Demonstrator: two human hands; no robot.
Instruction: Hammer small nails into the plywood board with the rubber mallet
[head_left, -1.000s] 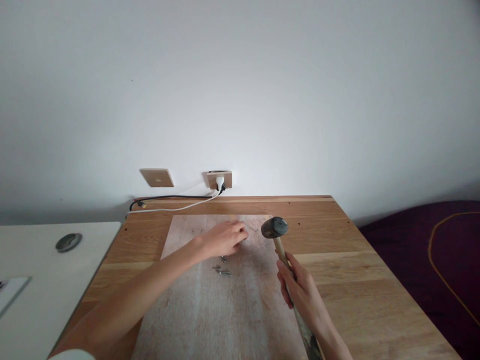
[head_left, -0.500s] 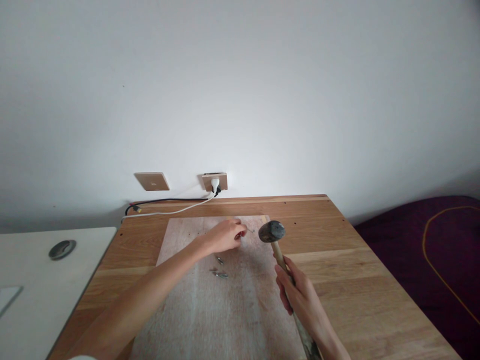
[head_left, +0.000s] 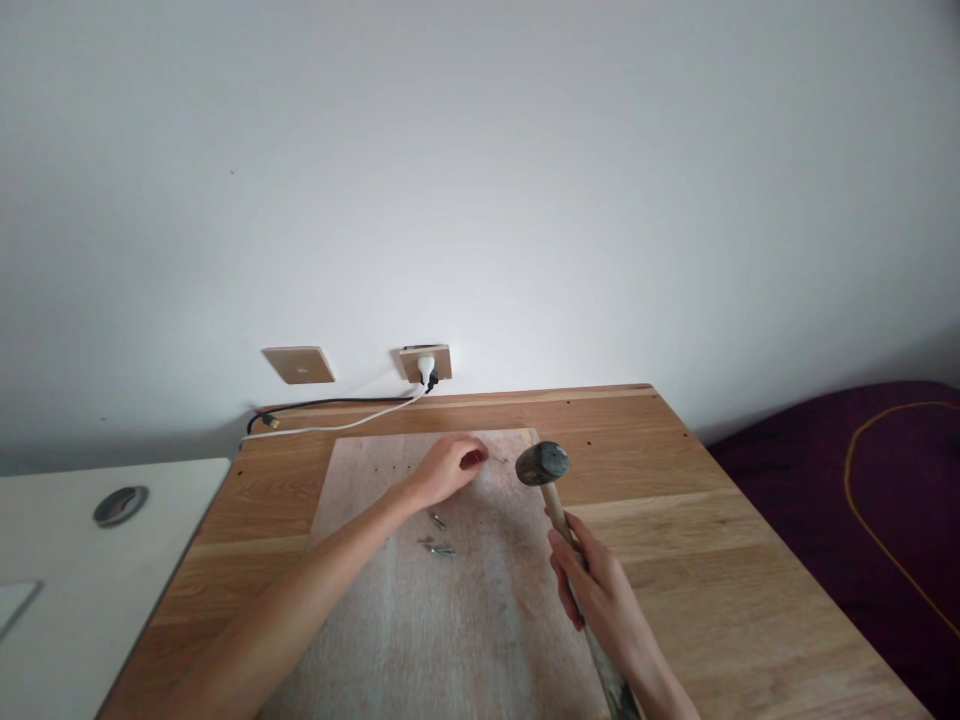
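The nail [head_left: 498, 460] stands pinched in my left hand [head_left: 448, 468] on the board [head_left: 480, 620], the hammer [head_left: 542, 464] gripped in my right hand [head_left: 596, 585] with its head just beside it, loose nails [head_left: 437, 537] nearer me, all on the table [head_left: 720, 560].

Wooden table [head_left: 675, 520] bears a pale board [head_left: 420, 640] (cables [head_left: 337, 412] behind).

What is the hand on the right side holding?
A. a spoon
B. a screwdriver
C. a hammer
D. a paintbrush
C: the right hand grips a wooden handle with a dark metal head on top, so it is a hammer, held over the board near the left hand.
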